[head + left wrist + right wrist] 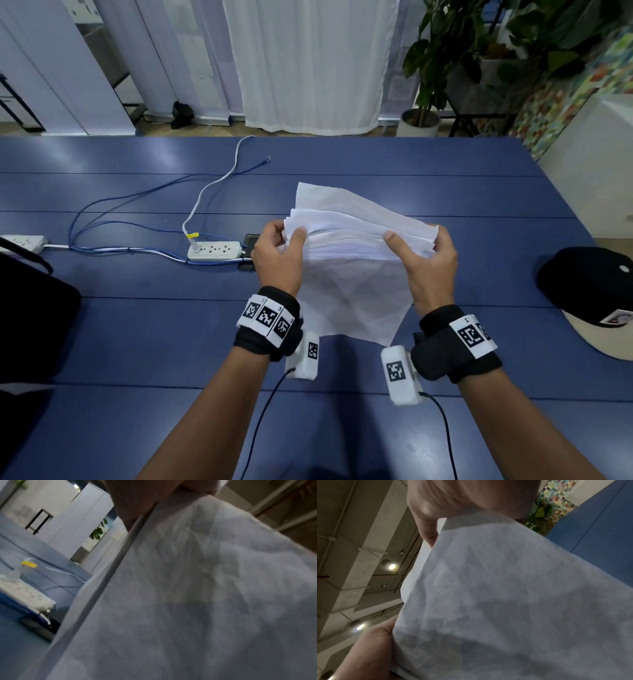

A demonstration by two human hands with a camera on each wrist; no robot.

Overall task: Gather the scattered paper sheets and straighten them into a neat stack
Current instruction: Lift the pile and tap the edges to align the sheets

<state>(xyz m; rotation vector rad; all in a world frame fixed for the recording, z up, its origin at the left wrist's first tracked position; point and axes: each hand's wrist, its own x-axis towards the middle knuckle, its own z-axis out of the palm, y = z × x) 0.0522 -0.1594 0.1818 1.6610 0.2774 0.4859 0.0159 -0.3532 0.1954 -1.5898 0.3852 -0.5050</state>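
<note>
Where cables run, blue table [445,164]

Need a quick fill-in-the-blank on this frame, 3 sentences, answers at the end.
1. The paper sheets are held by ____ hands, the left hand and the right hand.
2. The table is ____ in colour.
3. A black cap lies on the ____ side of the table.

Missing words: both; blue; right
</note>
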